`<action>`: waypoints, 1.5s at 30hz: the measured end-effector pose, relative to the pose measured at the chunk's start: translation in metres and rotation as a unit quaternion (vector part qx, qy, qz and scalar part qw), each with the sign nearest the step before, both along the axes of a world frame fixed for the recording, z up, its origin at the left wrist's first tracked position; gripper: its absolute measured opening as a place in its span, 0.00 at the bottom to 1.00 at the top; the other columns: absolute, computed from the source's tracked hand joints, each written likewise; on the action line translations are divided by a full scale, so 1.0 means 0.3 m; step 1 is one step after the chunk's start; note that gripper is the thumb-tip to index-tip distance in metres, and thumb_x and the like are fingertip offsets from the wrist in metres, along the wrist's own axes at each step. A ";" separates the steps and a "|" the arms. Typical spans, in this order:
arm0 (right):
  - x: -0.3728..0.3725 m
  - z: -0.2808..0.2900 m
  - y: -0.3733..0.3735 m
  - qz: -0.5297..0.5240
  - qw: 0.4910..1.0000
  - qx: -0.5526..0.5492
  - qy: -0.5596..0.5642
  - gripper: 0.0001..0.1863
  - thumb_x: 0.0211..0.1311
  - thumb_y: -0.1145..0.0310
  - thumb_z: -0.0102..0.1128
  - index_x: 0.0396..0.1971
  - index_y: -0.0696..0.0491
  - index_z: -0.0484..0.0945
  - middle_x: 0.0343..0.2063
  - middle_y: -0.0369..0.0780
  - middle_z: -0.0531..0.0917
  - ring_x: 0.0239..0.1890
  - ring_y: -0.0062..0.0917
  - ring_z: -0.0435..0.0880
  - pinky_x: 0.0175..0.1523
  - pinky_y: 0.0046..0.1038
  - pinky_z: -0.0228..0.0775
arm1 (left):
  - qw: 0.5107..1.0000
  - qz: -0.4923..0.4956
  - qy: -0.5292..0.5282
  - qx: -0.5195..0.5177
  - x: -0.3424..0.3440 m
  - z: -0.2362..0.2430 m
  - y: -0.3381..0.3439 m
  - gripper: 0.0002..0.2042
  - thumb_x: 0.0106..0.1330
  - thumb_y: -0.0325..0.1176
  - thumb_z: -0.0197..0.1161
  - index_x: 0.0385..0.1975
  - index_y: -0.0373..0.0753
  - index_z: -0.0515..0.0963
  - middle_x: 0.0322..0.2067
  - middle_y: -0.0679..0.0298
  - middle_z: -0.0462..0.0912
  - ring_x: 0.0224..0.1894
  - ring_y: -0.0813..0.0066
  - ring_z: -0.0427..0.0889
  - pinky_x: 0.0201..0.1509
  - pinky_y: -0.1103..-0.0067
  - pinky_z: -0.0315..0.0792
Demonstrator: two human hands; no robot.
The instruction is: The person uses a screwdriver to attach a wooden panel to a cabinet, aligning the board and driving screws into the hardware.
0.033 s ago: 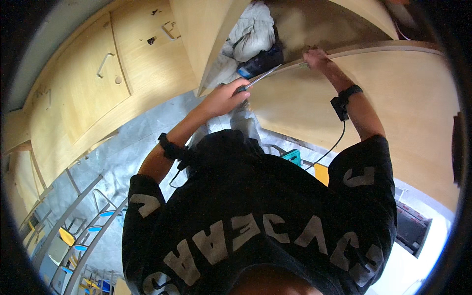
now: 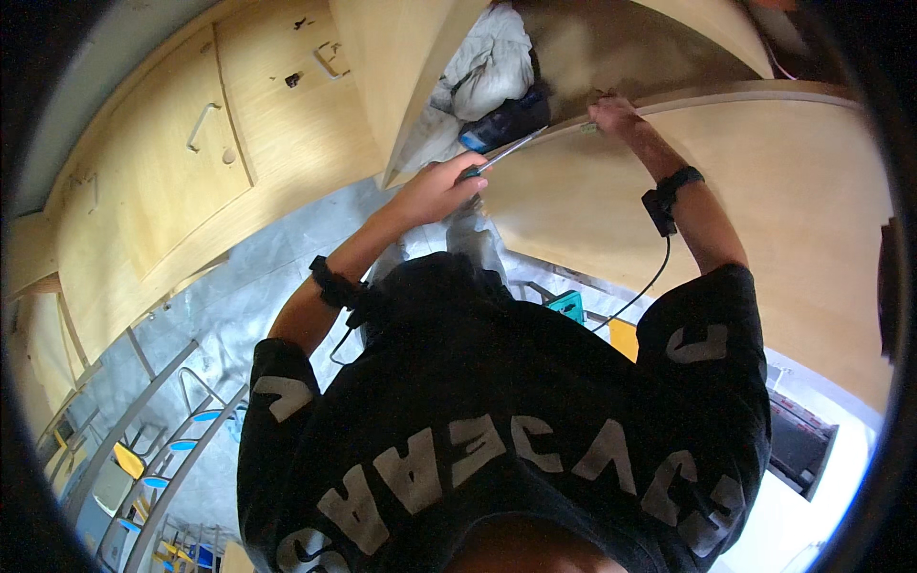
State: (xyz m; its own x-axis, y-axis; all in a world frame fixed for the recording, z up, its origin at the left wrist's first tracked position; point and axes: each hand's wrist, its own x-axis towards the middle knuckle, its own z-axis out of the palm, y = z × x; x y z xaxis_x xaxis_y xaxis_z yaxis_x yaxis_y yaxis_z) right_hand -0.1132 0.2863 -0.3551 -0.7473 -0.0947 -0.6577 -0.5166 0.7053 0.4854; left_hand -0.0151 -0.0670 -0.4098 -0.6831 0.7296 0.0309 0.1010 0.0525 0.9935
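My left hand (image 2: 447, 187) is wrapped round the dark green handle of a screwdriver (image 2: 514, 147), whose metal shaft points up and right toward the rim of a light wooden panel (image 2: 688, 172). Right of the shaft's tip, my right hand (image 2: 615, 116) has its fingers bent at that rim; what is under them is too small to make out. Beyond the rim lie crumpled white cloth (image 2: 492, 57) and a dark blue item (image 2: 501, 119), beside a brown wooden surface (image 2: 630, 43).
Wooden cabinetry with handles (image 2: 177, 153) curves along the left. A grey floor (image 2: 267, 248) shows below, with metal bed-like ladders (image 2: 181, 444) and chairs at lower left. A teal object (image 2: 565, 307) shows beside my body, and black cables hang from both wrist straps.
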 end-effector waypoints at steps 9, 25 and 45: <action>0.035 -0.103 0.154 0.094 0.985 -0.128 0.070 0.12 0.54 0.68 0.43 0.29 0.55 0.76 0.35 0.46 0.78 0.40 0.38 0.76 0.47 0.36 0.67 | 0.999 -0.022 -0.004 -0.026 -0.022 -0.047 0.062 0.13 0.62 0.32 0.50 0.45 0.36 0.67 0.35 0.60 0.74 0.38 0.76 0.71 0.45 0.79 0.65; -0.011 -0.190 0.218 0.021 0.997 -0.055 0.045 0.15 0.60 0.58 0.41 0.35 0.52 0.73 0.40 0.43 0.76 0.47 0.35 0.72 0.54 0.36 0.61 | 0.999 0.000 -0.021 -0.045 -0.047 -0.082 0.022 0.13 0.62 0.36 0.51 0.45 0.40 0.68 0.26 0.63 0.73 0.30 0.78 0.70 0.37 0.80 0.65; -0.016 -0.041 0.037 0.081 0.995 -0.057 -0.011 0.10 0.51 0.67 0.47 0.32 0.55 0.74 0.31 0.48 0.77 0.38 0.38 0.76 0.42 0.36 0.69 | 0.987 -0.106 -0.098 -0.077 -0.179 -0.213 0.485 0.18 0.59 0.37 0.45 0.49 0.39 0.66 0.19 0.63 0.72 0.12 0.75 0.70 0.15 0.78 0.67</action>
State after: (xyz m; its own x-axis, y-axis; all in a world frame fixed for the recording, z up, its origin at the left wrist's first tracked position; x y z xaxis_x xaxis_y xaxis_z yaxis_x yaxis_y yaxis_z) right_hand -0.1181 0.2974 -0.3675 -0.7015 -0.2871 -0.6523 -0.6373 0.6623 0.3938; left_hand -0.0689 0.0784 -0.4737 -0.4961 0.8429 -0.2084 -0.0669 0.2022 0.9770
